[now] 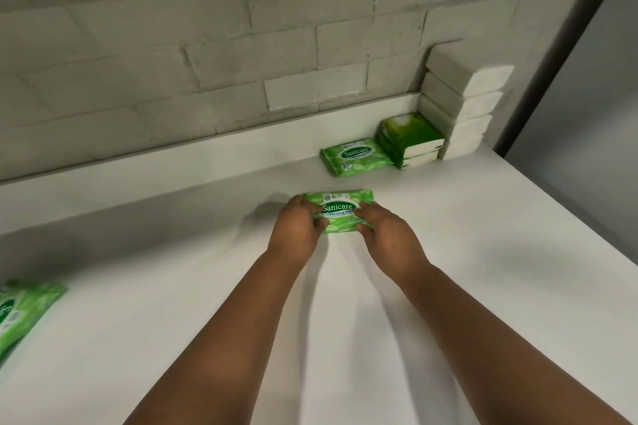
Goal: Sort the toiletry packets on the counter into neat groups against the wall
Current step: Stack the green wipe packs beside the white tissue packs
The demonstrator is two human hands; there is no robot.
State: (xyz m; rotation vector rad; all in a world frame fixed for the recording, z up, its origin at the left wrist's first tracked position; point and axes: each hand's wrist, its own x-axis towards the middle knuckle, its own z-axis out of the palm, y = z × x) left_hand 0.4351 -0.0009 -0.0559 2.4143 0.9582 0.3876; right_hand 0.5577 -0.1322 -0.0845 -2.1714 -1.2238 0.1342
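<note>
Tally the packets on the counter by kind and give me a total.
Sanicare wipes packs: 3, one held by the left hand and right hand, one by the wall, one at the left edge
Green tissue packs: 2, stacked
White packs: 4, stacked
Total: 9

A white counter (pixel 448 286) is bounded at its far edge by a low white ledge beneath a brick wall. A green Sanicare wipes packet (pixel 355 157) is laid flat at the far right, near the ledge. Just to its right, a stack of green-and-white packets (pixel 412 141) is set, and beside that, in the far right corner, a stack of white packets (pixel 462 107). Another green packet (pixel 24 310) is seen at the near left edge. A further Sanicare packet (pixel 340 209) is placed mid-counter.
</note>
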